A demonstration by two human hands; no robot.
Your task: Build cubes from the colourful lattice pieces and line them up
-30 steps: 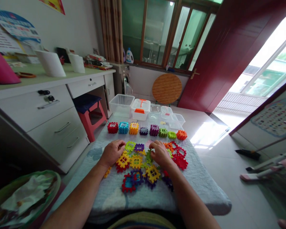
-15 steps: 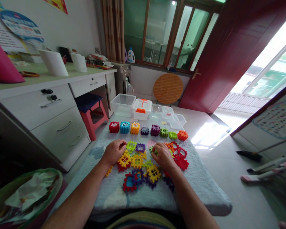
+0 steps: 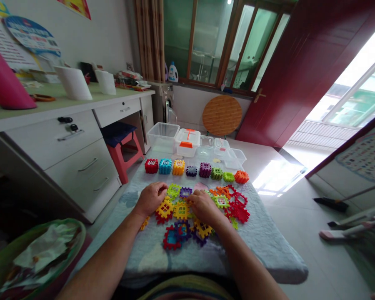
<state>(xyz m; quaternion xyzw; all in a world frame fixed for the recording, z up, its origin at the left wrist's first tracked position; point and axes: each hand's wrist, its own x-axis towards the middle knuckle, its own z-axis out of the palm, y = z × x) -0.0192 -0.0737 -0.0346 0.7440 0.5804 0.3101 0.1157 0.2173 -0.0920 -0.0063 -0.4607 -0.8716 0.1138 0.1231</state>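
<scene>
Loose plastic interlocking building pieces lie spread over the cloth-covered table. My left hand rests at the left of the pile with its fingers curled in; whatever lies inside them is hidden. Beside its fingertips are a light green piece and a yellow window piece. My right hand is over the middle of the pile, fingers bent and together, tips near a purple square piece and a yellow square piece. What those fingertips grip is too small to make out. Red pieces lie right of this hand.
Behind the pile stands a row of stacked pieces sorted by colour, from a red stack to an orange stack. Clear plastic boxes line the table's far edge. A bin is at the lower left, a stool beyond it.
My right hand has moved left, from the green pieces towards the yellow and purple ones, uncovering a light green window piece. My left hand stays in nearly the same place.
</scene>
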